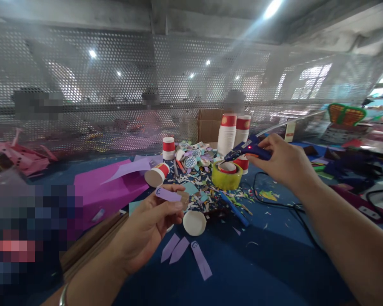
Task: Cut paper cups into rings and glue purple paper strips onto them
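Note:
My left hand point(156, 216) pinches a purple paper strip point(168, 194) with a small smiley face drawn at one end. In my right hand point(282, 163) is a dark blue glue gun point(250, 149) with a lit red light, its tip over a paper cup point(227, 167) that sits inside a roll of yellow tape point(227, 180). Below my left hand, a white paper disc point(194, 223) lies on the blue table. Closer to me are two pointed purple paper pieces point(175, 250) and another smiley strip point(201, 261).
Stacked red-and-white paper cups point(227, 136) stand behind the tape. Paper scraps point(198, 187) and a blue pen point(234, 208) cover the middle. Purple sheets point(111, 182) lie left, a black cable point(274, 205) runs at right, and a perforated metal screen point(115, 85) rises behind.

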The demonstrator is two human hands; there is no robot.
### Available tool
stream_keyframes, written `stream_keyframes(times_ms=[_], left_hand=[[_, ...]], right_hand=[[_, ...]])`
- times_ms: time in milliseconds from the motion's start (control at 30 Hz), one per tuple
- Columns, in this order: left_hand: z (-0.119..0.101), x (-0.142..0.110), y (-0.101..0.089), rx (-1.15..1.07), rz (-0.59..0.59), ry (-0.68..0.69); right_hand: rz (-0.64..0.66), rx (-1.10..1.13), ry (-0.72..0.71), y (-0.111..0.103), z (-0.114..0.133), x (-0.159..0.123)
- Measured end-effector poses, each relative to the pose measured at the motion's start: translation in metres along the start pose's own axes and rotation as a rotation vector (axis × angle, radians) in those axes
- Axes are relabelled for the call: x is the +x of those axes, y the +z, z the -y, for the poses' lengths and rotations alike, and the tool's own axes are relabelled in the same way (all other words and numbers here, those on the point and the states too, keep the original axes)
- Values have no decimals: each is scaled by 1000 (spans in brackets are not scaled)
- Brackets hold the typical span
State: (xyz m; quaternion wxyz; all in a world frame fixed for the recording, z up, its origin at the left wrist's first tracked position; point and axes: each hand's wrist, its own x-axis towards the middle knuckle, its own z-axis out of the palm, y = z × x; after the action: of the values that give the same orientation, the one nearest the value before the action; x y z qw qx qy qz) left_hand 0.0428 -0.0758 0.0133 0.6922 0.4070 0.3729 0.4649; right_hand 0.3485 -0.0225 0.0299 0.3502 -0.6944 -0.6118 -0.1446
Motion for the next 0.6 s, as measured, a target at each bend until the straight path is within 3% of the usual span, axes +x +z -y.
stream_keyframes(times_ms=[200,400,500,600], left_hand=[[2,2,1,-1,-38,3],[1,2,0,-17,-57,34],[2,3,-2,-35,-54,40],[2,3,-3,-56,-92,48]], right_hand=[[98,-112,-13,17,0,0],[170,-84,-100,33,-3,-2],[48,-115,-176,26,5,-6],[-134,-51,-382,16,24,-18]])
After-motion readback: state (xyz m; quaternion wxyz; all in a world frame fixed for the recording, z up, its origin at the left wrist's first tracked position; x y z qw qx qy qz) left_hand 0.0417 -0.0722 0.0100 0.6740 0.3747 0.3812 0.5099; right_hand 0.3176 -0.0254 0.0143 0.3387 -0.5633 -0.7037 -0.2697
